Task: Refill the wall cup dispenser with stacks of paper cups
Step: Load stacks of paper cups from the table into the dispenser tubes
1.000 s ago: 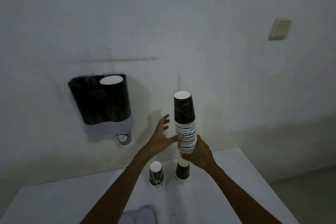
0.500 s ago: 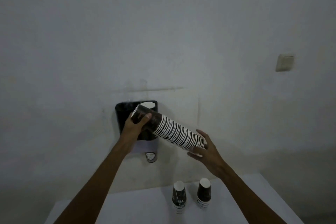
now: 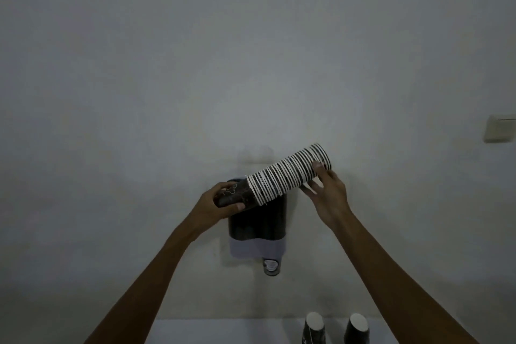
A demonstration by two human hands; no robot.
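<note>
Stack of paper cups [image 3: 282,177]: one long nested stack, dark cup bodies w/ white rolled rims showing as close white bands along most of its length. Bottom cup's dark wall w/ pale scribble print is at the lower-left end; rim end points up-right. Stack lies tilted, nearly horizontal, held in the air in front of the wall, its low end across the top of the dispenser [image 3: 258,227].

My left hand [image 3: 216,205]: fingers wrapped round the dark bottom cup, thumb under, firm hold. My right hand [image 3: 326,194]: fingers spread fairly wide, fingertips and thumb touching the underside of the stack near its upper end, propping rather than clasping.

Dispenser: 1, wall-mounted, dark upper body, pale lower band, 1 cup [image 3: 271,267] poking out below.

On table [image 3: 223,332] at btm edge: 2 short stacks [image 3: 314,328], upside down, side by side, apart; no. of cups in each can't tell.

Wall switch [image 3: 499,128]: 1, far right.
</note>
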